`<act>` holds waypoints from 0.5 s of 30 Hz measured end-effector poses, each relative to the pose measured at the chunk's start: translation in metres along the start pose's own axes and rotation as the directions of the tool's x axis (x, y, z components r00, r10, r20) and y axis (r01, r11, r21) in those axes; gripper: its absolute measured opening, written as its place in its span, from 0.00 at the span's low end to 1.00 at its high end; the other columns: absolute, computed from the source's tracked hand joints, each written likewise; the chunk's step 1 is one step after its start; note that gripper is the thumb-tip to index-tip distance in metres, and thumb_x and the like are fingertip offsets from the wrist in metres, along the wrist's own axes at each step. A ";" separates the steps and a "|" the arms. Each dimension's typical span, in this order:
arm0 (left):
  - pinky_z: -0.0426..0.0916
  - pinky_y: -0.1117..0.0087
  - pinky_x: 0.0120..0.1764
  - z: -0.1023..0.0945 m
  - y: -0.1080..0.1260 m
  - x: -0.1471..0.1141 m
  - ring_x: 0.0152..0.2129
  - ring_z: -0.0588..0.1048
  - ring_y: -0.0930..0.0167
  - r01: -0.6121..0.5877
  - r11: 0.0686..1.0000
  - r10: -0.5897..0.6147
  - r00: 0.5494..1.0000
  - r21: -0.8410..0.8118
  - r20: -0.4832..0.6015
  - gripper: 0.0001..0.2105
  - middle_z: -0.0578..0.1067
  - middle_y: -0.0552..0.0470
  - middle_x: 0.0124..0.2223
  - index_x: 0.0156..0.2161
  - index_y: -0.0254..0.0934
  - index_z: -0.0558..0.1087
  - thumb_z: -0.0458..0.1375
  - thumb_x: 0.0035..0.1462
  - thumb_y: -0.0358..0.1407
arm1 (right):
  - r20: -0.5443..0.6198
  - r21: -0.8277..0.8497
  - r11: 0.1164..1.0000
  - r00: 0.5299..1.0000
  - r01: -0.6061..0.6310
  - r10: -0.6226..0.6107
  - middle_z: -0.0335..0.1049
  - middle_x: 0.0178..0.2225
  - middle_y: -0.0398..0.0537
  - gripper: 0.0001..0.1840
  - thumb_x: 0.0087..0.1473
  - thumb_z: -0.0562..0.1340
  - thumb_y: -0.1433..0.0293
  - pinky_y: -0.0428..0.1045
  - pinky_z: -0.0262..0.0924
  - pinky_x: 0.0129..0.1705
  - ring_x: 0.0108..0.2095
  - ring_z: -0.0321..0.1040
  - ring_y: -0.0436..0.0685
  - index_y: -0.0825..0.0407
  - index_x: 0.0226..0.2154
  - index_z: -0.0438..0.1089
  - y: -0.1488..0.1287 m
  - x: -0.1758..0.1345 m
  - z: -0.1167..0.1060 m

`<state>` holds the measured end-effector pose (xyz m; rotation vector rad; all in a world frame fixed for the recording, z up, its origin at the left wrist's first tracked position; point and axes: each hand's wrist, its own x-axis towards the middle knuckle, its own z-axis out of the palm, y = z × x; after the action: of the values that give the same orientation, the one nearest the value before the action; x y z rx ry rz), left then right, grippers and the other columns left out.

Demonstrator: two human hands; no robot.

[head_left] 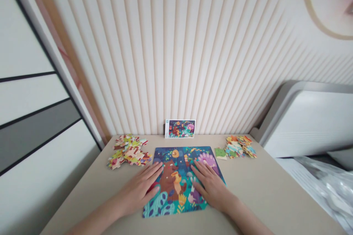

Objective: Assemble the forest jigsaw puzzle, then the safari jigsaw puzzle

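A jigsaw puzzle with a bear, a rabbit and a purple peacock lies flat on the table in front of me, its pieces joined into one sheet. My left hand rests palm down over its left edge, fingers stretched out. On the right side, my right hand lies flat with fingers spread, reaching across the puzzle's right edge. Neither hand holds anything. Behind the puzzle, a small picture card with a matching scene stands upright near the wall. The hands and forearms hide parts of both side edges.
On the beige table, a pile of loose puzzle pieces sits at the back left. Another pile of pieces is at the back right. A ribbed wall rises behind, with a bed headboard and clear plastic at right.
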<state>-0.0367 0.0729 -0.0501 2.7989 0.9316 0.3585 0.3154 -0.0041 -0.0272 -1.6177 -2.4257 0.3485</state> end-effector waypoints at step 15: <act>0.64 0.60 0.63 0.008 -0.020 -0.014 0.65 0.63 0.62 0.015 0.994 0.000 0.991 0.110 -0.133 0.30 0.56 0.56 0.71 0.72 0.51 0.50 0.53 0.68 0.43 | -0.025 0.117 0.985 0.991 -0.129 0.133 0.39 0.73 0.42 0.34 0.69 0.49 0.53 0.64 0.33 0.72 0.72 0.38 0.63 0.38 0.72 0.41 0.039 -0.020 -0.004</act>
<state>-0.0565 0.0801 -0.0649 2.9010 1.0192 0.5135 0.3577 -0.0077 -0.0364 -1.7225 -2.2367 0.4700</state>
